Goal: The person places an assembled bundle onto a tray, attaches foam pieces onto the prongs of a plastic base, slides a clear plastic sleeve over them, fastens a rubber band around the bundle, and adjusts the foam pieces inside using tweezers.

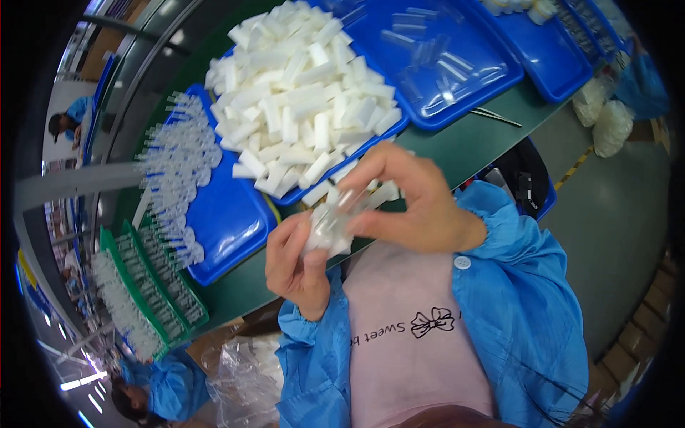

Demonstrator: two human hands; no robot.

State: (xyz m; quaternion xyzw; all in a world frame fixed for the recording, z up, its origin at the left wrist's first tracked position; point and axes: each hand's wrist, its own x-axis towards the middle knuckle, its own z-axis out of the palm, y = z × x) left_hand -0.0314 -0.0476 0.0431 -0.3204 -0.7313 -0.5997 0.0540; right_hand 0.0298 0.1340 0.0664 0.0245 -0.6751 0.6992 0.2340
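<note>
Both my hands meet over the near edge of the table, in front of a heap of white blocks (292,93). My left hand (296,260) is closed round a whitish, translucent piece (330,232); blur hides its exact kind. From the right, my right hand (421,203) curls in with thumb and fingers pinching a small clear plastic tube (352,202), its end against that piece. A few white blocks lie just behind the fingers, partly hidden by them.
A blue tray (492,71) of clear tubes stands right of the heap, tweezers (497,116) beside it. Leftward are a blue tray (221,250) with clear capped parts (178,153) and green racks (135,285) of similar parts. Another person (168,385) sits at lower left.
</note>
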